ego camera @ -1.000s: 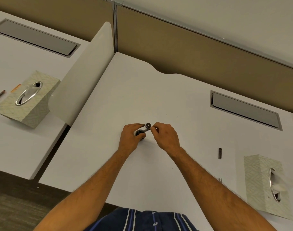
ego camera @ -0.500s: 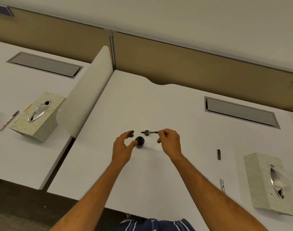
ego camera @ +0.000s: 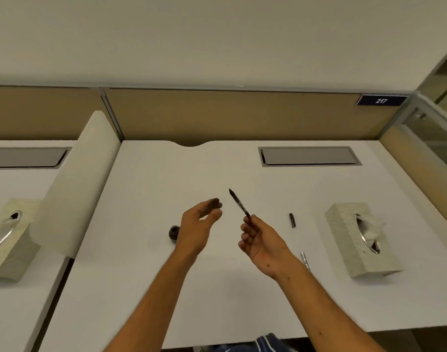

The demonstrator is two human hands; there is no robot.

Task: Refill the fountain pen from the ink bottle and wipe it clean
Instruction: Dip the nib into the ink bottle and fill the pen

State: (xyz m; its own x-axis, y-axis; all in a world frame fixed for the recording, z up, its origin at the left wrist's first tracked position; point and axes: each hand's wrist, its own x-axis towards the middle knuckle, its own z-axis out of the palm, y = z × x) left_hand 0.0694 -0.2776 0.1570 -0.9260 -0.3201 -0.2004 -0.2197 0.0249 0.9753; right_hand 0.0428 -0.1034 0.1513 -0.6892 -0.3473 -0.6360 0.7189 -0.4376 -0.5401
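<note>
The right hand (ego camera: 261,241) is raised above the white table (ego camera: 146,199), palm turned up, and pinches the rear end of the fountain pen (ego camera: 239,203) between thumb and fingertips. The pen is uncapped and tilted, its dark nib pointing up and away to the left, clear of the table and of everything on it. The remaining fingers of that hand are loosely curled below the barrel.

The left hand (ego camera: 198,226) hovers just beside the pen, not touching it. Its grip is spread: fingers relaxed and slightly bent, thumb apart from them, holding nothing. The fingertips (ego camera: 213,203) look darkened, as if smeared with ink.

The ink bottle (ego camera: 174,232), small, dark and round, stands on the table just left of the left wrist, partly hidden behind it; whether its mouth is covered cannot be told. A short dark piece, probably the pen cap (ego camera: 292,220), lies on the table to the right of the right hand, well apart from the bottle. A slim silvery piece (ego camera: 305,260) lies near the right forearm, partly hidden by it.

A patterned tissue box (ego camera: 357,240) sits at the right of the table, a white tissue showing in its oval opening. A second tissue box (ego camera: 10,240) stands on the neighbouring table, beyond the rounded divider (ego camera: 72,181).
</note>
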